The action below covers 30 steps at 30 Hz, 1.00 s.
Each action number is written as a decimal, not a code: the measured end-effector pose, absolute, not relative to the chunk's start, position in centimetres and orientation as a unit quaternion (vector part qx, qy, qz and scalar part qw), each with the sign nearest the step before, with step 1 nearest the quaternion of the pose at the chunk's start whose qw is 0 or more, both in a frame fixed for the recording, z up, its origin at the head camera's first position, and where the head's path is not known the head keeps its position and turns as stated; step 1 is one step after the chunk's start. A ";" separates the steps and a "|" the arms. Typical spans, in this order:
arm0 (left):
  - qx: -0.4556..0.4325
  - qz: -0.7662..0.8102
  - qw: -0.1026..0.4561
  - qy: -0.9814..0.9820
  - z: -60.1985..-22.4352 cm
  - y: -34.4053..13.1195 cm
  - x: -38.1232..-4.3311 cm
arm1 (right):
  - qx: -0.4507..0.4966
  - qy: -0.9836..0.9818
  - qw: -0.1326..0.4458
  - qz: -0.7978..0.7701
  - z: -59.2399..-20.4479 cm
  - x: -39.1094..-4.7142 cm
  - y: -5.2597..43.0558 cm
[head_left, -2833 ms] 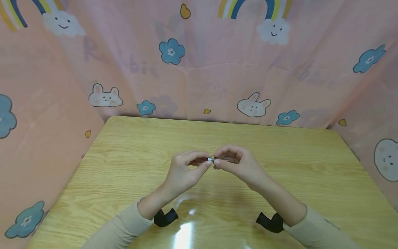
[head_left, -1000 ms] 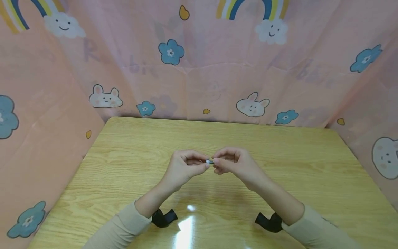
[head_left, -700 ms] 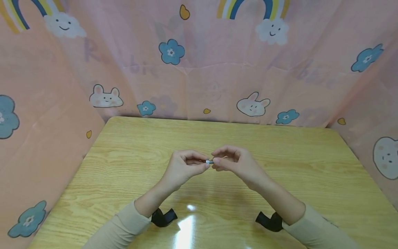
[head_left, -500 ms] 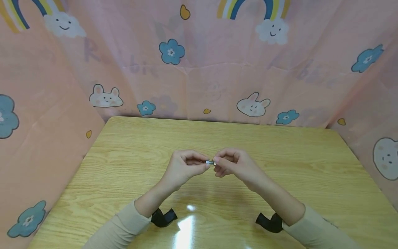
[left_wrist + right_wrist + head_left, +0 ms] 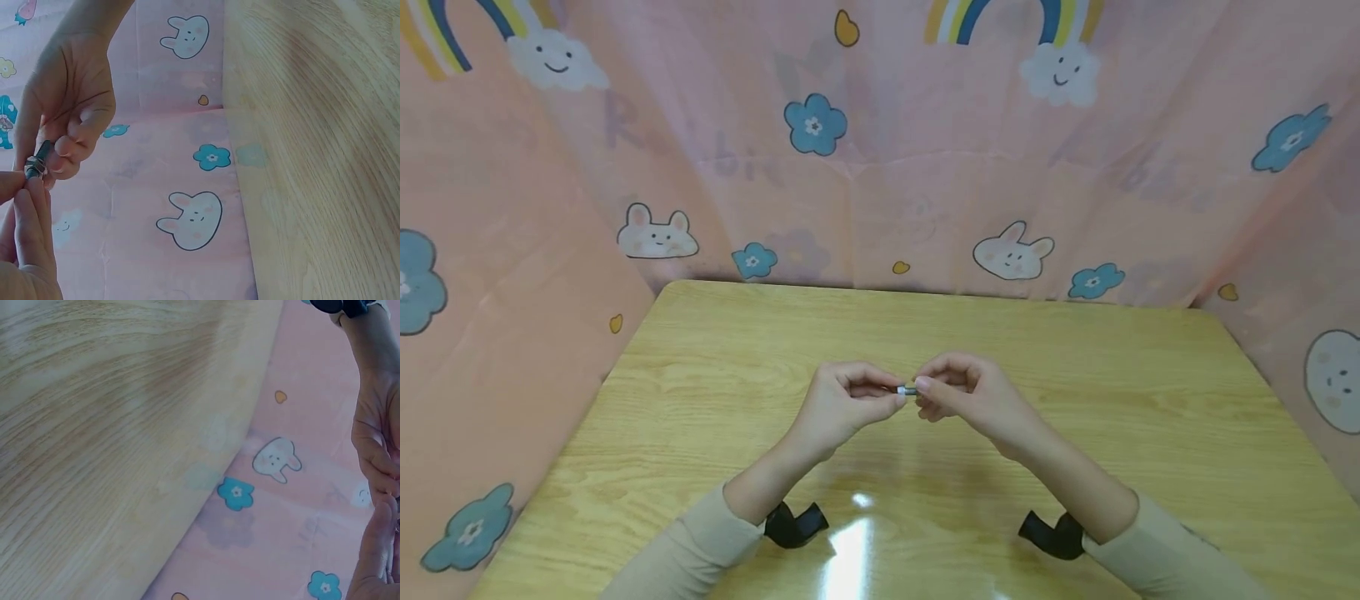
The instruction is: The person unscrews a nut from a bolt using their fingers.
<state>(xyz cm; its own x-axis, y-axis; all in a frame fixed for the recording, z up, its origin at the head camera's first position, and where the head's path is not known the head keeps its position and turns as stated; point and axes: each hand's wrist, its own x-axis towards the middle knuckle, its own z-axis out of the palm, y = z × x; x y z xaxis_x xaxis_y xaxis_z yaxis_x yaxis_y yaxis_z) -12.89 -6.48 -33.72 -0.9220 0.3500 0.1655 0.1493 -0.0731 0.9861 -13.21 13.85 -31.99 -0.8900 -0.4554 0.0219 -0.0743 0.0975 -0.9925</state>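
Head view, and here at the left I've got the left hand (image 5: 841, 415), thumb and finger pinching one end of a small metal bolt (image 5: 907, 390), an anchor grip, I'd judge, to stop it spinning. The bolt lies roughly level between both hands, up over the table (image 5: 752, 350). My left wrist camera picks out a nut-like ring (image 5: 35, 165) partway along it. Over to the right hand (image 5: 988, 408): thumb and fingertips pinch the other end, likely for fine control. Sleeved forearms (image 5: 692, 542) slant inward, near mirror images.
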 end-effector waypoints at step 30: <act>0.191 0.701 0.082 0.682 -33.4 -6.7 -12.4 | -0.190 0.747 0.137 -0.622 -31.9 -12.8 14.3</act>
<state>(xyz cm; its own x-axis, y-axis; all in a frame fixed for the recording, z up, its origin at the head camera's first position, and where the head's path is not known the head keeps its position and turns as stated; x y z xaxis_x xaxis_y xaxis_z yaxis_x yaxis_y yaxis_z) -12.37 -6.73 -33.45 -0.9138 0.3752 0.1554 0.1451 -0.0557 0.9878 -12.80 14.30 -31.86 -0.8905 -0.4538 0.0322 -0.1140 0.1542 -0.9814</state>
